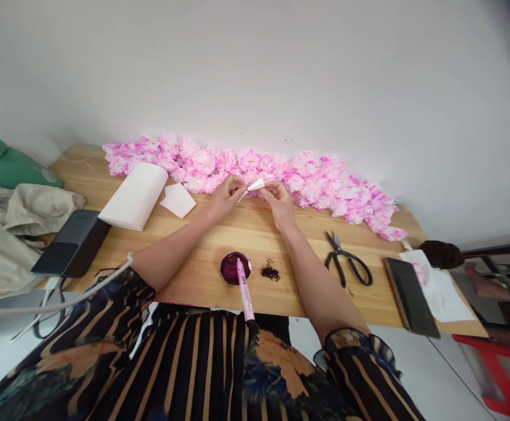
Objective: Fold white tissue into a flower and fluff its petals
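A small folded piece of white paper (pixel 257 184), pleated and gathered to a narrow end, is held between my two hands above the table. My left hand (pixel 228 197) pinches its narrow end, where a thin dark band or tie seems to sit. My right hand (pixel 280 204) grips the wider end between thumb and fingers. Just behind the hands lies a long row of fluffy pink-and-white paper flowers (pixel 202 164). Nearer my body, a pink marker (pixel 245 292) leans with its tip in a small dish of dark purple liquid (pixel 226 270). Beside the dish lies a little heap of dark bands (pixel 270 271).
A thick stack of white paper (pixel 136 196) and loose cut sheets (pixel 179 202) lie left. Black-handled scissors (pixel 346 259) rest right. A phone (pixel 410 295) and a pink-stained sheet (pixel 439 286) are farther right. A dark power bank (pixel 73 242) with cables sits at the left edge.
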{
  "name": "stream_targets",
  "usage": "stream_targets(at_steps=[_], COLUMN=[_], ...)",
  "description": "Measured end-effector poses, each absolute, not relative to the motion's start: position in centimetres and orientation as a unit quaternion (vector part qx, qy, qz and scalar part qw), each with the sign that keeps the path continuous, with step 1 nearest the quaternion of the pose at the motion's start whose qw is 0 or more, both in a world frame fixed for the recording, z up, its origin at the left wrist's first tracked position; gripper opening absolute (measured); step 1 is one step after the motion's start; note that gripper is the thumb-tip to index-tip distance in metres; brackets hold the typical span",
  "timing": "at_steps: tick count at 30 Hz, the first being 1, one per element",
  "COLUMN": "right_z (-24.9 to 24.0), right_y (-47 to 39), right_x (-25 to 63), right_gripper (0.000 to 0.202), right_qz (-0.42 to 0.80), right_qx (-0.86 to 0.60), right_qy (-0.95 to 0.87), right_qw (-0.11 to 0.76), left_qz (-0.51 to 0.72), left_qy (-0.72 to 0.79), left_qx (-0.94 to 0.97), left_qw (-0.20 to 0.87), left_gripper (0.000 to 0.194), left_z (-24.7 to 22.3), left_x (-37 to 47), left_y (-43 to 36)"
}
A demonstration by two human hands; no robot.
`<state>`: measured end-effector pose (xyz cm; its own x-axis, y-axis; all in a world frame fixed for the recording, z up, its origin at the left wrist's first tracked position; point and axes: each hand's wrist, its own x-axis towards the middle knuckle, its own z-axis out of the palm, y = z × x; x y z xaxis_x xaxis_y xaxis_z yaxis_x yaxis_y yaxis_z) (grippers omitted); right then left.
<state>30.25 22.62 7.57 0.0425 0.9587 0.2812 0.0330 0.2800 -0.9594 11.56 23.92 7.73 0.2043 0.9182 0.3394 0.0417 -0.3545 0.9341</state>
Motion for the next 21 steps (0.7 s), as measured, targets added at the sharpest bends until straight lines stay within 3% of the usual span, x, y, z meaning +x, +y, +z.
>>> stream_targets(at_steps=[10, 21], right_z=[8.21, 8.31], right_y=[22.18, 22.05], right_x=[29.81, 29.7], right_gripper=[0.029, 0.031], right_qz=[0.435, 0.419], right_qx=[-0.429, -0.462], right_qy=[-0.533, -0.536], right_qw=[0.585, 0.569], left_qz=[0.521, 0.45], left_qy=[0.361, 0.413], left_qx=[0.632, 0.719], left_qw=[0.446, 0.331], left_gripper=[0.01, 0.01], left_z=[7.93, 8.09], left_x=[11.66, 11.51], left_y=[23.75, 23.4])
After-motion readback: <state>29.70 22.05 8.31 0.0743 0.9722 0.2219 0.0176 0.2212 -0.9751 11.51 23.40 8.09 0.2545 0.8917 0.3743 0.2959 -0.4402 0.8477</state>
